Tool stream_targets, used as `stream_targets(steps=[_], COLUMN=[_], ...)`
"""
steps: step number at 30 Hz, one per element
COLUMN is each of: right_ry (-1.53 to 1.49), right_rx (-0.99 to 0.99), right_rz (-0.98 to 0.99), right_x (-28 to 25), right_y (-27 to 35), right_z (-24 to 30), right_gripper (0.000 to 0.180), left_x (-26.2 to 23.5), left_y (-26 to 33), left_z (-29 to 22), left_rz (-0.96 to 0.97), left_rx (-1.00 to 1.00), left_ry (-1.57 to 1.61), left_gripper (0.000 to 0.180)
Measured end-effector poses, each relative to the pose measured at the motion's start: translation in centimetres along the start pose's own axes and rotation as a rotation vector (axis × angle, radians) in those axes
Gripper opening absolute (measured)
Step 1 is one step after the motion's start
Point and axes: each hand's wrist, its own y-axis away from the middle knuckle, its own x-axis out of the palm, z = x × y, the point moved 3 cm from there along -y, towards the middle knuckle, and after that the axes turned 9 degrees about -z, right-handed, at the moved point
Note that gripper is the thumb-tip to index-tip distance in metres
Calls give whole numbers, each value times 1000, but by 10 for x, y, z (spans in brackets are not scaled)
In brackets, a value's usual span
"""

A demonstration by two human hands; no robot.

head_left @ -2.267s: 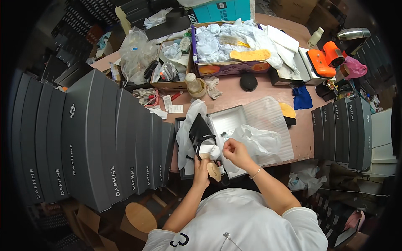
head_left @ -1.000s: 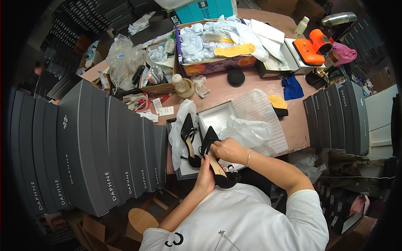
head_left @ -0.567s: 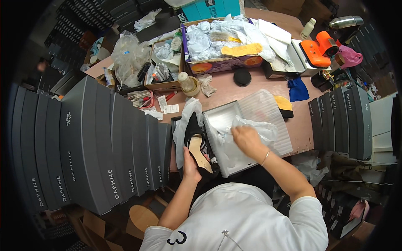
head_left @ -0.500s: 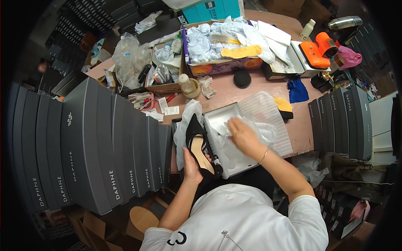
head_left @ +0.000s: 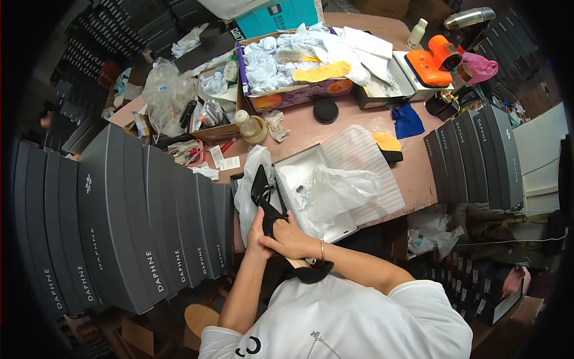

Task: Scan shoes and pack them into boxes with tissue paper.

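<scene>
A black pointed shoe [head_left: 271,220] with a beige insole is held in front of me, its toe pointing away and its heel end close to my shirt. My left hand [head_left: 256,237] grips its left side. My right hand [head_left: 294,240] lies across the shoe's opening, fingers closed on its upper and partly hiding the insole. White tissue paper [head_left: 253,173] lies beside the toe. Right of the shoe sits an open shoe box [head_left: 289,166] with a white inside. More tissue [head_left: 344,190] is bunched in it, near a small packet [head_left: 303,191].
Stacks of dark grey shoe boxes [head_left: 113,221] rise at left, with others [head_left: 472,158] at right. Behind stand a carton [head_left: 299,100] of crumpled paper, a bottle [head_left: 250,127], a round black tin [head_left: 326,111], a blue cloth [head_left: 408,121] and an orange device [head_left: 430,63].
My right hand has moved from the box's tissue to the shoe and closed on it. The shoe's heel end has come nearer me. The whole view has shifted slightly.
</scene>
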Motion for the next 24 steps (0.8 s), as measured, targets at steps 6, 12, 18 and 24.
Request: stream_targets(steps=[6, 12, 18, 24], right_ry=[-375, -3, -765, 263], right_rx=[89, 91, -53, 222], right_rz=[253, 287, 165, -60], right_x=[-41, -35, -42, -94], right_y=[23, -9, 39, -22], right_z=[13, 4, 19, -102], right_gripper=[67, 64, 58, 30], left_x=[17, 12, 7, 11], left_y=[24, -8, 9, 31], left_z=[-2, 2, -23, 26], left_rz=[-55, -27, 147, 195], left_rx=[278, 64, 249, -16], left_ry=[-224, -28, -213, 117], left_gripper=[27, 28, 41, 69])
